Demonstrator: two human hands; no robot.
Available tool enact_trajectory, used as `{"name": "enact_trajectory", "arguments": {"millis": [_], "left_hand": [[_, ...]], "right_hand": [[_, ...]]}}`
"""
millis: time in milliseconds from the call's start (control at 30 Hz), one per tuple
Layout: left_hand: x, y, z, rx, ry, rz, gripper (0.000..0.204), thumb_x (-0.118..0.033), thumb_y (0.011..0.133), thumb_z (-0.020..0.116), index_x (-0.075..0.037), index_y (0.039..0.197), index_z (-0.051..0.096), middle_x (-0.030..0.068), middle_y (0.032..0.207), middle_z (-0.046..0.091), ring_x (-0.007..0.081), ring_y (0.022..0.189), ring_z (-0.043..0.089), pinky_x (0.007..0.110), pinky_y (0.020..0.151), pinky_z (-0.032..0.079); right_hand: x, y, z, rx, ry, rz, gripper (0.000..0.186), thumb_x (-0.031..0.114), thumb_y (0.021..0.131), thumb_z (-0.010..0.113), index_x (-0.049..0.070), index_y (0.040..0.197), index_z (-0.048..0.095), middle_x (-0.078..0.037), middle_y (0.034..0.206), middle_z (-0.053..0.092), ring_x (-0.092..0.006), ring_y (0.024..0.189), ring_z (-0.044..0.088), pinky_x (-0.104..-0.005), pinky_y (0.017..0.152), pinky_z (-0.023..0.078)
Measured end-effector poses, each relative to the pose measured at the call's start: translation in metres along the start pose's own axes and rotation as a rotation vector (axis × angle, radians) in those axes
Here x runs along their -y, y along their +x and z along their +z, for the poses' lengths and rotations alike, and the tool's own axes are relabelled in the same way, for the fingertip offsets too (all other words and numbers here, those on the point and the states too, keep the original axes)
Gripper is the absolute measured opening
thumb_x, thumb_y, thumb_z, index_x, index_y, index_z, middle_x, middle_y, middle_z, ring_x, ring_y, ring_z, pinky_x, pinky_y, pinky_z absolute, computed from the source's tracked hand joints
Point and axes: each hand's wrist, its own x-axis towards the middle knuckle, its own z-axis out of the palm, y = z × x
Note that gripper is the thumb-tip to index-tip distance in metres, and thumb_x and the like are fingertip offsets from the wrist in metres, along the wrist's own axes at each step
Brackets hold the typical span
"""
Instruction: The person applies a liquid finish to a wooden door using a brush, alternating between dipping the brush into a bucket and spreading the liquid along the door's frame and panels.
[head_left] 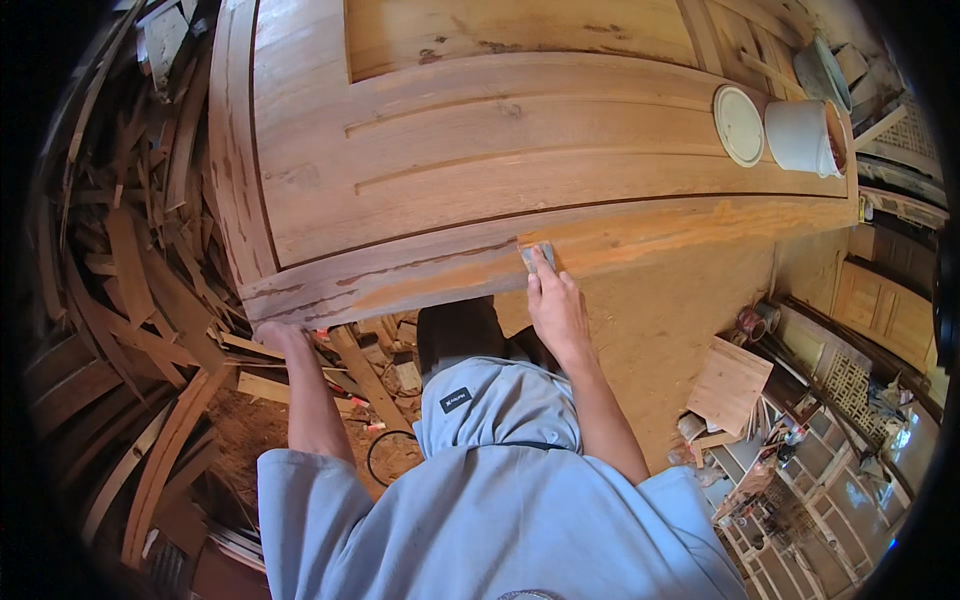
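A large wooden door [430,150] with grooved panels lies flat in front of me. Along its near rail runs a smeared band of orange-brown filler [640,232], thicker toward the right. My right hand [560,310] grips a small flat grey scraper [537,257], forefinger stretched along it, and its blade touches the filler at the middle of the rail. My left hand [283,337] is against the underside of the door's near left corner; its fingers are hidden there. On the door's right end stand a white bucket [797,138] with brownish stuff inside and its round lid [739,126].
Scrap wood strips [130,270] are heaped along the left side. Low at the right are a square board [730,385], stacked lattice frames [850,500] and small cans [755,320]. A metal pail [824,72] sits beyond the bucket. Dirt floor [640,340] shows below the door.
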Motion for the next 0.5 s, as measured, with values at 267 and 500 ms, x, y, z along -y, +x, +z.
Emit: {"name": "enact_trajectory", "arguments": {"millis": [267,500], "left_hand": [[0.004,0.02,-0.001,-0.028,0.03,-0.029,0.064,-0.041,0.104,0.016,0.006,0.136,0.046,0.0202,0.14,0.048,0.0394,0.121,0.053,0.051,0.101,0.047],[0.006,0.032,-0.003,-0.05,0.043,-0.059,0.066,-0.043,0.103,0.017,0.006,0.137,0.044,0.0199,0.141,0.047,0.04,0.122,0.051,0.052,0.102,0.046]], "right_hand": [[-0.008,-0.004,0.032,-0.129,0.07,-0.098,0.048,0.026,0.099,0.048,0.02,0.146,0.042,-0.027,0.091,0.058,-0.0458,0.08,0.063,-0.0517,0.068,0.054],[0.009,-0.001,0.053,-0.269,0.119,-0.148,0.047,0.023,0.098,0.05,0.019,0.145,0.045,-0.025,0.089,0.058,-0.0438,0.073,0.062,-0.0509,0.065,0.054]]}}
